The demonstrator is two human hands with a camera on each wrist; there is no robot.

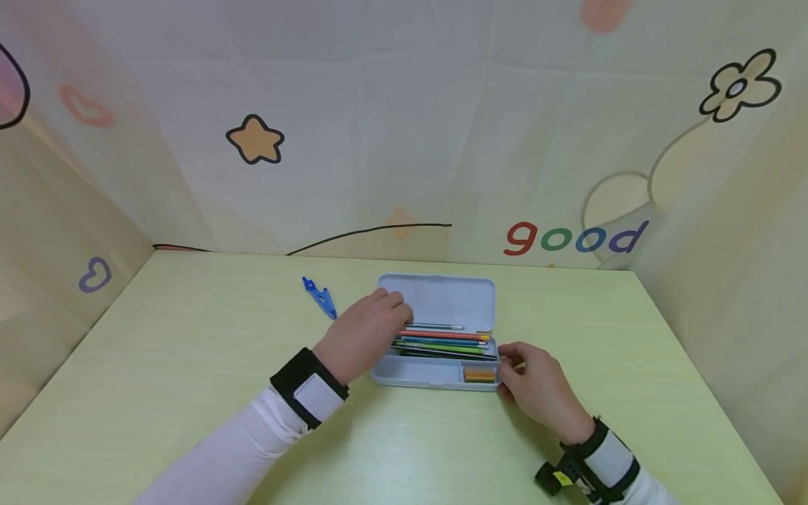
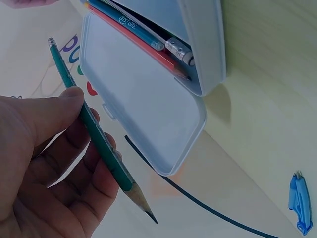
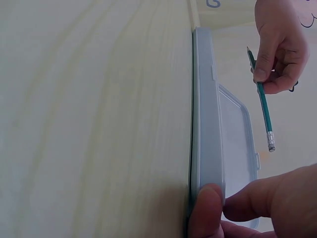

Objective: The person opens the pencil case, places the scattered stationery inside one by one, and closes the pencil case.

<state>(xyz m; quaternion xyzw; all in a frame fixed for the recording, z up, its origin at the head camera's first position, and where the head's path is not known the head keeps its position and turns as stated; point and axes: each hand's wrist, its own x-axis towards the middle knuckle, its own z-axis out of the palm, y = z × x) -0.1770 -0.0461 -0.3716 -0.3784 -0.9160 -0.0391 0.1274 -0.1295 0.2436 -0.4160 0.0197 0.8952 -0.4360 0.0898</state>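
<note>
My left hand (image 1: 366, 333) holds a green pencil (image 2: 105, 146) between thumb and fingers, over the open pencil case (image 1: 416, 377). Its sharpened tip and its eraser end in a metal band both show in the wrist views. At the case's right end, my right hand (image 1: 539, 386) pinches the pale blue wall between thumb and fingers. Several pencils (image 1: 445, 344) lie lengthwise in the long compartment, red, blue, green and black among them. A small orange-brown block (image 1: 480, 375) sits in the front right compartment. The hinged lid (image 1: 445, 298) lies back, away from me.
A blue drawing compass (image 1: 320, 298) lies on the table left of the case. Behind the light wood table (image 1: 189, 351) hangs a printed cloth (image 1: 379, 140), and more cloth closes off both sides.
</note>
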